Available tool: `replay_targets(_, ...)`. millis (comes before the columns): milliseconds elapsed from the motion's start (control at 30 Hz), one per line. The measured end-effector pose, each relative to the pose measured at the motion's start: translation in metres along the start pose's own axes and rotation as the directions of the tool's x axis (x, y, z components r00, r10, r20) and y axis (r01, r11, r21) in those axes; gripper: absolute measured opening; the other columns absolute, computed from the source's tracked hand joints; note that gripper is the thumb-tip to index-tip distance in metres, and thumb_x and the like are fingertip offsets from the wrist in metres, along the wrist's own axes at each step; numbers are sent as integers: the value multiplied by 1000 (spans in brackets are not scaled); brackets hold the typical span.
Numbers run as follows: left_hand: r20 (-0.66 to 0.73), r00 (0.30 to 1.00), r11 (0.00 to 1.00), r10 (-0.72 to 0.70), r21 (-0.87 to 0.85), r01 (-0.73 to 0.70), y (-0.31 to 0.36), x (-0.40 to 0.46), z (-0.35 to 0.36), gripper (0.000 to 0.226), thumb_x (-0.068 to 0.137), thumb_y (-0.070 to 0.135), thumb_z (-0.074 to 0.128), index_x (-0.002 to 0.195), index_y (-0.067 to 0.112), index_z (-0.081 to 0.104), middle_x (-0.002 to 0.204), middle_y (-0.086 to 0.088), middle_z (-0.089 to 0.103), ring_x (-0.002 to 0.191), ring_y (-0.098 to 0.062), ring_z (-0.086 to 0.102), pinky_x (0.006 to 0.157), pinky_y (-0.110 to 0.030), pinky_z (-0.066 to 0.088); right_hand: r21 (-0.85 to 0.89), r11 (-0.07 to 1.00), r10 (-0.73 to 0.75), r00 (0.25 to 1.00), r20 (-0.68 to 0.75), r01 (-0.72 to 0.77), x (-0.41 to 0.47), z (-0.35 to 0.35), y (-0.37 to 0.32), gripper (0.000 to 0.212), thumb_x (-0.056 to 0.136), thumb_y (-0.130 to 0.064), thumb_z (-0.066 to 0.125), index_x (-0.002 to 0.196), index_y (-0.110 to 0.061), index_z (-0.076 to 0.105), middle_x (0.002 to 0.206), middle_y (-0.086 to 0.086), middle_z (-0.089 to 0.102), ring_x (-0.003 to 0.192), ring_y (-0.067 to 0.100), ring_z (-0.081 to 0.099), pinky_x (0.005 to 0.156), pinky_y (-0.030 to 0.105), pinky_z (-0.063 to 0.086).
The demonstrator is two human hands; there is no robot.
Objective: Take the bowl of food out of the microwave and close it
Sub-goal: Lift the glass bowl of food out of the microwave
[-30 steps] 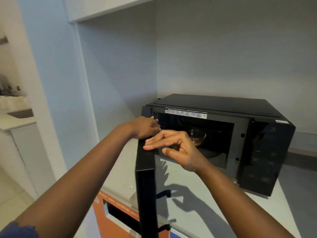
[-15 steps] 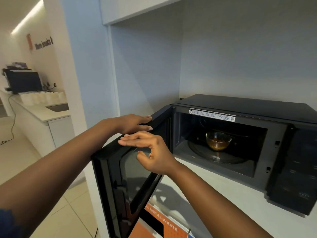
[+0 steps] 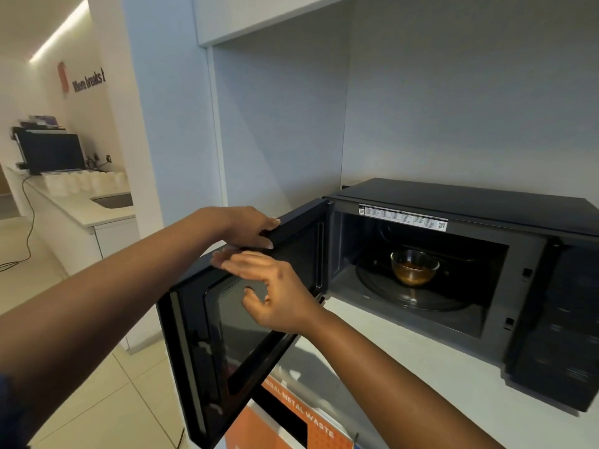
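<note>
Both my hands sit at the open microwave door (image 3: 246, 319): left hand (image 3: 249, 226) grips its top edge, right hand (image 3: 275, 293) hovers loose; bowl (image 3: 414, 266) inside.

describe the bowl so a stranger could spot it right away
Find the black microwave on the white counter, its door swung open. Inside, on the round turntable, sits the bowl. It is the only clear glass thing there, holding brown food.
</note>
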State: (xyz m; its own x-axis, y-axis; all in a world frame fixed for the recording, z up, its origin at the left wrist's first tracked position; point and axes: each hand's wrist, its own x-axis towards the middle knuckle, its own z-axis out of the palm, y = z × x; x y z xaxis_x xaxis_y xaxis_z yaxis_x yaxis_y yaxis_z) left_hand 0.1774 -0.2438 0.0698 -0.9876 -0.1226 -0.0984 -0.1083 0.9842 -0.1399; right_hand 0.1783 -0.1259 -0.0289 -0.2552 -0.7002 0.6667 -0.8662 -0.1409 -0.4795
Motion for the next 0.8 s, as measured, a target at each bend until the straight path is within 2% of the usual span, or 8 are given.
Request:
replay_targets(100, -1, 996, 985, -88, 151, 87, 11, 8, -8, 56, 94, 31, 49, 145, 14, 34, 139, -12, 52, 127, -29, 48, 105, -36, 40, 73, 995, 70, 989, -127, -61, -14, -10, 12, 50, 73, 6, 47, 120, -8, 59, 126, 9, 62, 122, 13, 52, 107, 18, 35)
replay_targets(167, -3, 996, 961, -94, 259, 91, 27, 7, -13, 51, 93, 33, 50, 137, 8, 45, 134, -13, 56, 123, -30, 52, 102, -38, 45, 136, 977, 195, 954, -229, -167, -24, -20, 28, 48, 74, 4, 46, 117, -10, 62, 120, 2, 63, 114, 3, 54, 103, 16, 40)
replay_targets(267, -125, 989, 937, -79, 329, 117, 58, 11, -20, 47, 94, 35, 48, 130, 5, 52, 133, -14, 56, 123, -31, 52, 97, -38, 46, 214, 909, 413, 848, -332, -358, -46, -36, 60, 43, 78, 9, 46, 112, -11, 65, 113, -1, 65, 97, -5, 57, 87, 12, 47)
replay_targets(333, -206, 978, 950, -20, 300, 83, 79, 21, -18, 49, 94, 37, 45, 133, 6, 49, 136, -14, 54, 126, -31, 51, 98, -39, 46, 223, 841, 541, 759, -361, -493, -63, -46, 77, 42, 80, 9, 46, 112, -12, 65, 116, 3, 67, 96, -3, 57, 88, 13, 47)
replay_targets(433, -259, 964, 990, 57, 143, -21, 106, 43, -3, 52, 93, 41, 44, 134, 10, 50, 138, -14, 53, 127, -32, 50, 101, -43, 46, 228, 735, 671, 636, -382, -639, -89, -64, 100, 39, 83, 7, 47, 116, -10, 62, 121, 6, 65, 106, 6, 57, 87, 10, 39)
replay_targets(600, -198, 977, 965, 74, -233, -121, 135, 89, 43, 54, 92, 38, 46, 139, 10, 45, 143, -13, 51, 132, -31, 45, 109, -43, 41, 262, 632, 742, 471, -477, -730, -122, -94, 132, 34, 86, 5, 48, 113, -9, 64, 118, 10, 66, 111, 21, 60, 91, 17, 39)
replay_targets(667, -162, 986, 894, 37, -435, -105, 140, 109, 60, 53, 93, 33, 47, 140, 9, 43, 143, -12, 51, 133, -30, 45, 111, -40, 39, 289, 589, 763, 402, -505, -755, -132, -105, 145, 34, 87, 4, 47, 112, -11, 64, 117, 10, 67, 110, 22, 61, 89, 21, 41)
replay_targets(800, -119, 989, 609, -86, -792, -42, 152, 148, 86, 46, 95, 22, 47, 139, 9, 46, 145, -12, 48, 135, -28, 43, 114, -32, 33, 334, 514, 787, 280, -550, -790, -146, -126, 173, 33, 88, 0, 49, 115, -13, 63, 118, 11, 67, 103, 22, 61, 81, 23, 41)
